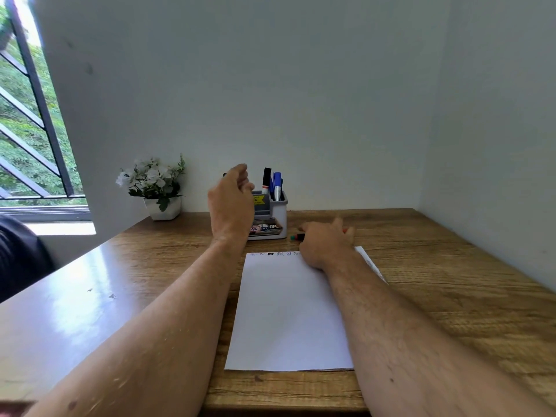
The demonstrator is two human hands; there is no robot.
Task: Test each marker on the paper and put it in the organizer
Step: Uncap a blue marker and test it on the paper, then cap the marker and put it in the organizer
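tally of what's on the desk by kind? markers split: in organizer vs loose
Markers in organizer: 3 showing (black, two blue)
Loose markers: 1 visible, under right hand
Paper: 1
Flower pot: 1
Organizer: 1
Total: 7

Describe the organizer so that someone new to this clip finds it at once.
Follow the wooden desk to the back wall. The organizer is the small grey box beyond the paper, right of the flower pot. Unlike the pot, it holds upright markers.
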